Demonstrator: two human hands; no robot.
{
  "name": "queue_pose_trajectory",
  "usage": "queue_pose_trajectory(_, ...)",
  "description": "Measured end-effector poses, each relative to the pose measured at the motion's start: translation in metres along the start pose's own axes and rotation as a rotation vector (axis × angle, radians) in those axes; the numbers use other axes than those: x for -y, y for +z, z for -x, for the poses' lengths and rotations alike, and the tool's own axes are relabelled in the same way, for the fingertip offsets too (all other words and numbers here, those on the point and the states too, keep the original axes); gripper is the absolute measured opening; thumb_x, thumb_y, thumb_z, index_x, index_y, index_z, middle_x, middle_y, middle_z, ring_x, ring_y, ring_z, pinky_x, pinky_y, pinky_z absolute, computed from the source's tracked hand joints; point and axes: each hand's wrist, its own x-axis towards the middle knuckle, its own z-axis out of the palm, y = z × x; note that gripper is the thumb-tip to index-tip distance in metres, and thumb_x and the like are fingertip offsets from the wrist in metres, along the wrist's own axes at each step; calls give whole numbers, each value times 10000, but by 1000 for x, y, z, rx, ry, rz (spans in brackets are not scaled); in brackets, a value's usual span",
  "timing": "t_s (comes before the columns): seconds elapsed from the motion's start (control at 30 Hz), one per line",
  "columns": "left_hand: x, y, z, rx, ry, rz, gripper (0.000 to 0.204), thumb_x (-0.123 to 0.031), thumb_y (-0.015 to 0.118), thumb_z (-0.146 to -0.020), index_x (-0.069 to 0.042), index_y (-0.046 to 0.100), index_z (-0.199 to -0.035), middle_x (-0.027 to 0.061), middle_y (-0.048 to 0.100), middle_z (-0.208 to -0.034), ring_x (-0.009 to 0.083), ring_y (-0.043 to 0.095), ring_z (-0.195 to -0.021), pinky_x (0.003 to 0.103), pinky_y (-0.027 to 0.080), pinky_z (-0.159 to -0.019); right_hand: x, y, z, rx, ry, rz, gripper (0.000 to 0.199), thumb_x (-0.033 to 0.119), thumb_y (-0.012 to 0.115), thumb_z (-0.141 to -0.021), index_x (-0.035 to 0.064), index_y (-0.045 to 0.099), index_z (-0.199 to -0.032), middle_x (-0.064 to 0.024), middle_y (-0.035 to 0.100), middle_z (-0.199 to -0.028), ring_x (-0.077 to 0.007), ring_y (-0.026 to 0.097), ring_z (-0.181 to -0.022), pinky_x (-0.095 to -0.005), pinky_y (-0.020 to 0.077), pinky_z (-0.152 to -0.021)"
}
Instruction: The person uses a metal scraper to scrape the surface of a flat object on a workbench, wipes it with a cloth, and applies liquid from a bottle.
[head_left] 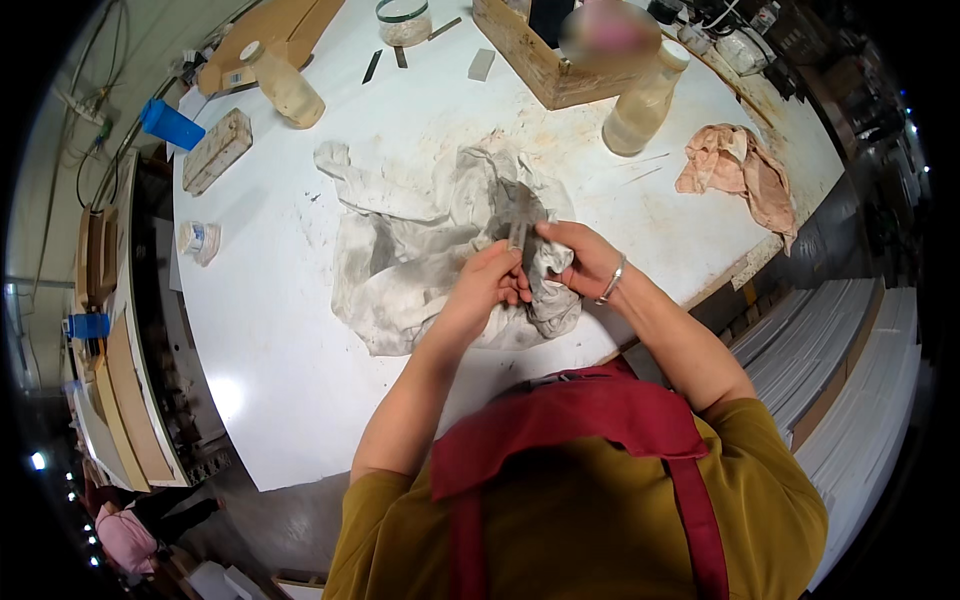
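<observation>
On the white table [300, 330], going left to right: a blue container [170, 124] lies at the far left edge, with a wooden block [216, 150] just beside it at its four o'clock and a small jar [199, 240] nearer the person. A pale plastic bottle [284, 85] lies tilted at the block's one o'clock.

At the centre spreads a stained grey-white cloth [400, 260]. The person's left hand [487, 285] is closed around a fold of it. At that hand's one o'clock, touching it, a narrow dark metal piece [520, 225] stands out of the cloth. The right hand [580, 260], with a bracelet at the wrist, pinches cloth around the piece.

Farther right stand a wooden box [530, 60], a second bottle [645, 100] and a crumpled pink rag [740, 170].
</observation>
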Motion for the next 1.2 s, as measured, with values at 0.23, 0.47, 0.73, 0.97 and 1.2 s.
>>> queue_pose_trajectory(0.23, 0, -7, 9, -53, 13, -28, 187, -209, 439, -922, -72, 490, -805, 34, 564, -662, 102, 546, -552, 191, 392, -482, 7, -1, 10, 132, 18, -93, 296, 103, 504, -865, -32, 494, -1128, -131, 573, -1096, -218, 579, -980, -361, 494, -815)
queue_pose_trajectory(0.47, -1, 1, 7, 35, 4, -415, 206, -222, 423, -922, -57, 538, -876, -4, 557, -664, 81, 551, -567, 188, 372, -490, -1, 24, 3, -93, -39, 252, 154, 60, 572, -835, -56, 554, -935, -143, 631, -846, -234, 638, -696, -340, 524, -627)
queue_pose_trajectory(0.73, 9, 16, 16, -242, 132, -533, 209, -204, 442, -923, -48, 557, -843, -6, 552, -637, 53, 522, -565, 179, 346, -473, -9, 12, -7, -152, -70, 317, 143, 81, 616, -817, -39, 614, -894, -86, 639, -805, -144, 592, -724, -269, 479, -636)
queue_pose_trajectory(0.97, -8, -24, 40, -362, 142, -451, 264, -209, 432, -934, -46, 524, -748, 7, 544, -606, 55, 480, -527, 193, 344, -471, 73, -90, 17, -621, -443, 886, 272, 154, 660, -770, 49, 565, -1002, 9, 574, -785, -69, 521, -635, -219, 439, -557)
queue_pose_trajectory(1.2, -13, -34, 36, -321, 88, -475, 267, -238, 443, -927, -54, 524, -751, 2, 535, -593, 60, 484, -511, 192, 346, -471, 193, -122, -11, -874, -1046, 981, 953, 341, 793, -641, -42, 255, -1327, -158, 499, -1211, -215, 499, -1081, -327, 401, -929)
